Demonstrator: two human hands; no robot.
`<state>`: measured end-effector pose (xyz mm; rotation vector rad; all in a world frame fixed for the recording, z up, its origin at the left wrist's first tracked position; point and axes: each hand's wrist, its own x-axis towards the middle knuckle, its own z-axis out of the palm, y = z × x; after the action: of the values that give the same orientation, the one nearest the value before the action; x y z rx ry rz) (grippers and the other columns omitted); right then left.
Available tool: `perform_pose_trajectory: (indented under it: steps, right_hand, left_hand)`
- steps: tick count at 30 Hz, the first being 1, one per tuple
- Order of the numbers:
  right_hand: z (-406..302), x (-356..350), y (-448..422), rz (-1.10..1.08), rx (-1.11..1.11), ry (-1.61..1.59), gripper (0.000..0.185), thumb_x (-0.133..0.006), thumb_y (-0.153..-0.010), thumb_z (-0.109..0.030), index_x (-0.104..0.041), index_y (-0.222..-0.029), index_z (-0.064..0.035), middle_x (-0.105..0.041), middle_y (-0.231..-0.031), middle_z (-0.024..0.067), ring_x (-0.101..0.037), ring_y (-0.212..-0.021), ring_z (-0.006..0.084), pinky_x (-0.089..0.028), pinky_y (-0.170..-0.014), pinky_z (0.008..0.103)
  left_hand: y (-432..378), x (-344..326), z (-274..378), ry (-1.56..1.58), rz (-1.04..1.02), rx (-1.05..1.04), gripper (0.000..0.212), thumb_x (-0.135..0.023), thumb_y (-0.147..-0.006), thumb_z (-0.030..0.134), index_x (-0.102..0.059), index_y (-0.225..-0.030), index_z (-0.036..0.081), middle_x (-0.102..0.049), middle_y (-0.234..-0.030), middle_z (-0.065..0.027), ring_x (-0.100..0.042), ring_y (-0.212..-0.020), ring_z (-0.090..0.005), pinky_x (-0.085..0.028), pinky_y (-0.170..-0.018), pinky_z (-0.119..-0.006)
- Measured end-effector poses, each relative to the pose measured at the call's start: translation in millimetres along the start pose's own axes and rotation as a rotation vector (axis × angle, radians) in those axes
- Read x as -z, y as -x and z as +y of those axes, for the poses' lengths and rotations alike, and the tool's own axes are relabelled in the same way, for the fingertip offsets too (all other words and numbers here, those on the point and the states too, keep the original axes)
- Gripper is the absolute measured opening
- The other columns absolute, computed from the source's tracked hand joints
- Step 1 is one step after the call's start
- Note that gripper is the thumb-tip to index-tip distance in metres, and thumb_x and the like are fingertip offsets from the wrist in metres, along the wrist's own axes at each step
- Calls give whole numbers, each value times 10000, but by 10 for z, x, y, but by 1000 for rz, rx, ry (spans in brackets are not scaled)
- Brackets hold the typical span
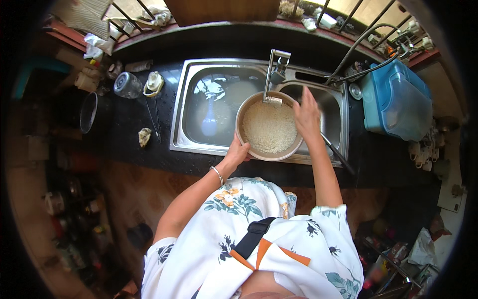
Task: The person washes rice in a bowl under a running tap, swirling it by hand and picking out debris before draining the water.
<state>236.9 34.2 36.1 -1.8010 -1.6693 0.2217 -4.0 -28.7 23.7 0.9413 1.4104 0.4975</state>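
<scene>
A round beige bowl [273,158] stands over the divider of a stainless steel double sink [178,144]. Pale rice grains [269,129] fill much of it. My left hand [237,151] grips the bowl at its lower left, thumb on the outer wall near the rim. At the right rim is my right hand [308,116], slightly blurred, thumb apart from the outstretched fingers and nothing held. Whether it touches the rim I cannot tell. The end of the metal faucet spout [275,101] hangs over the bowl's far part.
Cloudy water [231,93] stands in the left basin with a bluish spoon-shaped utensil [209,121]. A dark-handled utensil [338,153] crosses the sink's right front edge. Left on the black counter are a clear jar [127,85] and tongs [156,121]; right, a blue plastic box [396,101].
</scene>
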Motion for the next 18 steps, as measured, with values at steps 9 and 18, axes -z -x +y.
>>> perform_pose_trajectory:
  steps: [9, 18]
  right_hand:
    - [60, -562, -722, -289, 240, 163, 401, -569, -890, -239, -514, -1270, -126, -602, -1168, 138, -552, -1096, 313, -419, -936, 472]
    - [291, -635, -319, 62, 298, 219, 327, -348, -989, -273, -579, -1101, -71, -631, -926, 208, -582, -846, 398, -454, -754, 497]
  left_hand:
    - [-280, -7, -170, -81, 17, -101, 680, -501, -817, 57, -214, -1428, 139, -580, -1116, -146, -656, -756, -221, -571, -567, -334]
    - [-340, -39, -212, 15, 43, -229, 661, -615, -776, 160, -363, -1384, 102, -615, -1080, -163, -627, -925, -246, -539, -679, -349]
